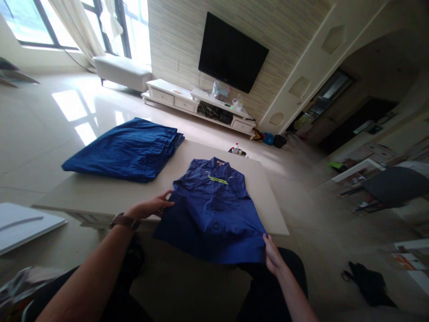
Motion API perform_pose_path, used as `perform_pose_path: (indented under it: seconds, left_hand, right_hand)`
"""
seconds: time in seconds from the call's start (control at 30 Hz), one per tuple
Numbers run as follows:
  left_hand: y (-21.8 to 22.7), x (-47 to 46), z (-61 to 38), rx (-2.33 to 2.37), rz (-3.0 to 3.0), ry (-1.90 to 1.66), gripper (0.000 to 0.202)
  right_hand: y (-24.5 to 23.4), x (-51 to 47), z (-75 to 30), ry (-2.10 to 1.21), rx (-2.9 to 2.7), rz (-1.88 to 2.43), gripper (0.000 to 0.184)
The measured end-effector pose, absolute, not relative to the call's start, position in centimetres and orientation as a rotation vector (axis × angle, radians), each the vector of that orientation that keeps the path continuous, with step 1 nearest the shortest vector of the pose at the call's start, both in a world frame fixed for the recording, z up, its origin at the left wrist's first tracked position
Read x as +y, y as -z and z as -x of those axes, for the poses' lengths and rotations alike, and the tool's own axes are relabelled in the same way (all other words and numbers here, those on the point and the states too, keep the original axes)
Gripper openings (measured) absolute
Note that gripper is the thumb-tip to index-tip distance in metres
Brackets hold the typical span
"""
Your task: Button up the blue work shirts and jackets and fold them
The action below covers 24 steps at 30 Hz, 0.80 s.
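Observation:
A blue work shirt (214, 214) with a collar, chest pockets and a yellow-green reflective stripe lies front up on the table. Its collar points away from me, and its lower part hangs over the near edge. My left hand (154, 206), a watch on its wrist, pinches the shirt's left side. Lower down, my right hand (273, 255) has the right bottom corner between thumb and fingers. The hem is stretched between both hands. Left of the shirt rests a folded stack of brighter blue cloth (124, 150).
The pale table (268, 201) stands before my knees. Beyond it are a bottle (236, 146), a low white TV cabinet (191, 105) and a wall-mounted television (233, 51). At right are a dark chair (395, 185) and a black item (368, 284) on the floor.

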<state>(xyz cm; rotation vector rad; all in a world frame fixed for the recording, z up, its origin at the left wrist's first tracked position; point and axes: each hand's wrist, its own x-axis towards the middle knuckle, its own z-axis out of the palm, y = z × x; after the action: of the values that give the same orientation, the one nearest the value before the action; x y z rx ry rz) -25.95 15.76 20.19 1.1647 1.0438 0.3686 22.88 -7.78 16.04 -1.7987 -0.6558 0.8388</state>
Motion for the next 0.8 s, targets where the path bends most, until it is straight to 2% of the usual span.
perform_pose_path:
  seconds: [0.1, 0.2, 0.27, 0.37, 0.47, 0.63, 0.73, 0.8]
  left_hand:
    - [-22.2, 15.8, 26.6, 1.073, -1.102, -0.563, 0.093]
    - [-23.8, 15.5, 27.1, 0.962, -1.117, -0.613, 0.074]
    - [-24.7, 15.3, 27.2, 0.874, -1.111, -0.628, 0.063]
    - [-25.4, 15.1, 27.0, 0.764, -1.122, -0.630, 0.067]
    - [-25.1, 15.5, 26.5, 0.788, -1.220, -0.701, 0.065]
    - [-24.2, 16.5, 26.1, 1.023, -1.511, -0.899, 0.034]
    - [-24.9, 16.4, 26.8, 0.950, -1.666, -0.938, 0.029]
    - [-25.4, 16.1, 27.5, 0.841, -1.662, -0.832, 0.028]
  right_hand:
    - [-18.7, -8.4, -22.3, -0.944, -0.454, 1.796, 0.070]
    - [-21.3, -9.0, -21.6, -1.018, -0.483, 1.709, 0.081]
    - [-22.7, -9.4, -21.6, -1.031, -0.554, 1.658, 0.069]
    - [-23.9, -9.7, -22.2, -1.016, -0.557, 1.559, 0.046]
    - [-24.4, -9.7, -22.8, -0.999, -0.565, 1.434, 0.049]
    - [-25.3, -9.6, -23.3, -0.850, -0.760, 1.573, 0.057]
    - [-26.2, -10.2, -23.7, -0.785, -0.980, 1.812, 0.048]
    - [-27.2, -10.8, -23.9, -0.773, -1.205, 1.908, 0.037]
